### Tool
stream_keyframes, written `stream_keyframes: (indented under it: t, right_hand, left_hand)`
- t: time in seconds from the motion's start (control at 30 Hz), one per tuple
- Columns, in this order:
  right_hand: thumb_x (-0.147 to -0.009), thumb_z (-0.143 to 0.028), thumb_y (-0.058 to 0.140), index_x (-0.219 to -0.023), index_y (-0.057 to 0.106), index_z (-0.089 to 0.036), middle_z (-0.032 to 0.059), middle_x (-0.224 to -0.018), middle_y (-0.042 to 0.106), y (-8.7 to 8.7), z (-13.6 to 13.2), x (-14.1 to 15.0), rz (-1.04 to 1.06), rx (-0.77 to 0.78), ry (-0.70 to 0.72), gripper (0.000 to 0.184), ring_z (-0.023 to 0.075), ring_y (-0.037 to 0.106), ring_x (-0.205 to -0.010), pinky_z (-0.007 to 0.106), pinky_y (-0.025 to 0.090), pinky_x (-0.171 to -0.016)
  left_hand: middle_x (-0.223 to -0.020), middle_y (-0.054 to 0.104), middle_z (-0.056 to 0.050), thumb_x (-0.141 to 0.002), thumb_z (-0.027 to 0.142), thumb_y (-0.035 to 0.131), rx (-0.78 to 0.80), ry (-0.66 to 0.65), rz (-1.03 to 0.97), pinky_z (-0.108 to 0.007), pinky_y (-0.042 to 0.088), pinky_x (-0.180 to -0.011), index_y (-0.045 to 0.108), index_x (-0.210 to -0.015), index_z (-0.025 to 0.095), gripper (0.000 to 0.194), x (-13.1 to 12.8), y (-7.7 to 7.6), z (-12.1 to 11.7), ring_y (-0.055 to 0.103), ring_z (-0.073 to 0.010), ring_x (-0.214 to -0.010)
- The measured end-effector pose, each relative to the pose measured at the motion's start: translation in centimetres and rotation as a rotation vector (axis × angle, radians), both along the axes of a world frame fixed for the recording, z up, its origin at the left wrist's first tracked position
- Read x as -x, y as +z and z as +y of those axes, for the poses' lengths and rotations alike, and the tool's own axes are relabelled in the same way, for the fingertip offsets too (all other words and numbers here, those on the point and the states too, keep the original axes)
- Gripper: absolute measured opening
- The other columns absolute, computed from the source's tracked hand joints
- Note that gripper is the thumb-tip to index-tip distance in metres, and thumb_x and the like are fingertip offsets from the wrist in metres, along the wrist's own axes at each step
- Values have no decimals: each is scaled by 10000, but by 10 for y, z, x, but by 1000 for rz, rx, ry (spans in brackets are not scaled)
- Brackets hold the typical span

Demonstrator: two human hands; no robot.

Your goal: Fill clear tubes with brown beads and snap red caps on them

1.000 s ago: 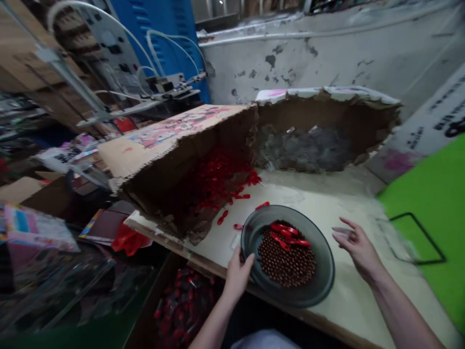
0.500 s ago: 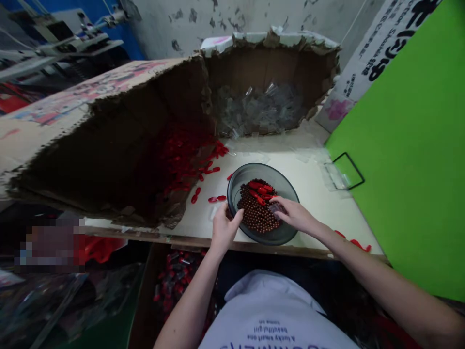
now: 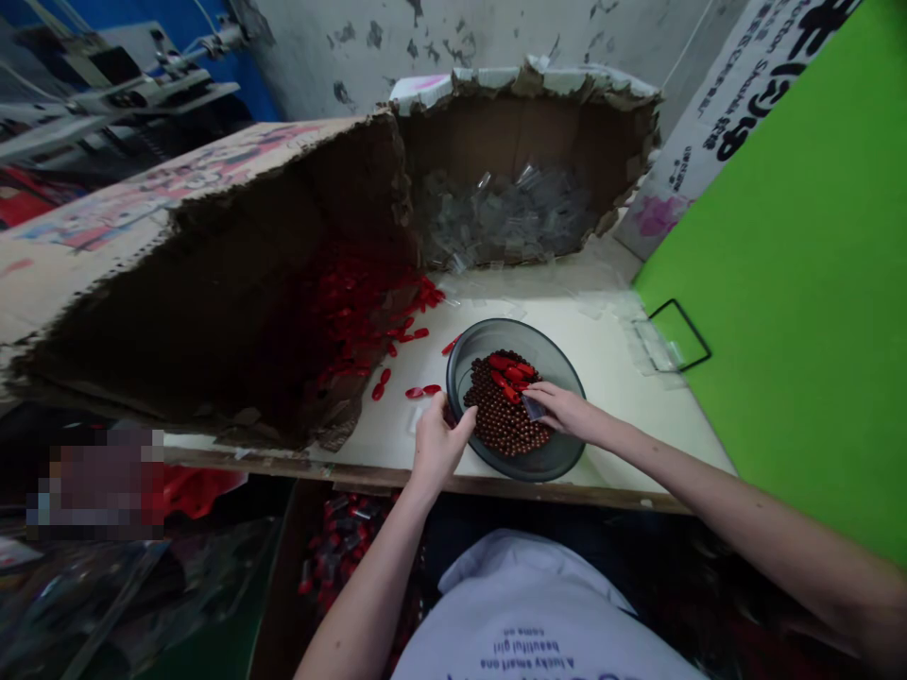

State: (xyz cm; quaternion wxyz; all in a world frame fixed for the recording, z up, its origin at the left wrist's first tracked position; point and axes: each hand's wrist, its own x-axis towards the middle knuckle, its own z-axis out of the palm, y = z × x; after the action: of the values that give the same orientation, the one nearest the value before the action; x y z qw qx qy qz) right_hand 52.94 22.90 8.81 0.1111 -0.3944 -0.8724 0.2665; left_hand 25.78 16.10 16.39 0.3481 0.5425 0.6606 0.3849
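My left hand (image 3: 440, 442) grips the near left rim of a round grey bowl (image 3: 567, 370), thumb over the edge and fingers outside. The bowl holds many brown beads (image 3: 506, 430), with several red plastic pieces (image 3: 511, 376) lying on top. Over the beads, on the bowl's right side, my right hand (image 3: 563, 408) pinches a small clear plastic piece (image 3: 534, 408) between thumb and fingers. The lower fingers of that hand are partly hidden.
A cut-open cardboard box (image 3: 283, 208) at left spills red pieces (image 3: 340, 302) onto the white tabletop (image 3: 638, 416). Behind, another carton (image 3: 524, 123) holds clear plastic pieces (image 3: 506, 212). A green panel (image 3: 800, 302) with a black wire loop (image 3: 680, 332) borders the right. Below stands a bin of red-and-clear pieces (image 3: 347, 538).
My right hand has moved slightly left with the clear piece, which is now turned differently. My right forearm has shifted forward, covering red pieces near the table's front edge. The left hand keeps its grip.
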Motion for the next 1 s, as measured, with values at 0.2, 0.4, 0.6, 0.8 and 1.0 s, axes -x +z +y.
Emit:
stream_keyframes:
  t: [0.2,0.4,0.6,0.8,1.0]
  right_hand:
    - [-743,-262,700,-1303,511,-211,150,-1312,473,10,1,2,67,219,-152,593,260,613,-1034,437,519,-921]
    - [-716,-141,691,-1175,546,-151,85,-987,625,4,-5,15,155,299,-405,482,150,643,-703,347,563,-745]
    - [-669,-171,709,-928,618,-171,-13,-751,663,7,-3,18,128,361,-371,274,138,636,-644,271,525,-652]
    - [-722,-186,658,-1133,551,-200,-17,-805,659,19,-1,17,141,324,-352,425,137,625,-647,280,503,-673]
    - [-788,-197,615,-1066,566,-204,27,-928,666,21,-3,10,171,205,-234,282,170,630,-783,311,490,-752]
  left_hand:
    - [-576,422,62,-757,386,615,5,3,-18,-213,287,-521,435,-691,202,266,-1,2,2,386,-94,-531]
    - [-569,404,65,-765,384,610,21,-9,1,-214,281,-516,424,-700,206,266,0,2,2,382,-93,-526]
    - [-567,406,65,-768,384,607,16,-18,-24,-212,280,-512,416,-693,206,272,-1,5,2,380,-92,-525]
    - [-577,405,63,-770,383,611,10,-11,14,-212,288,-520,411,-694,205,278,1,-1,1,380,-92,-530]
    - [-589,412,64,-772,388,607,17,-20,21,-209,293,-523,428,-716,202,264,1,-1,1,388,-91,-539]
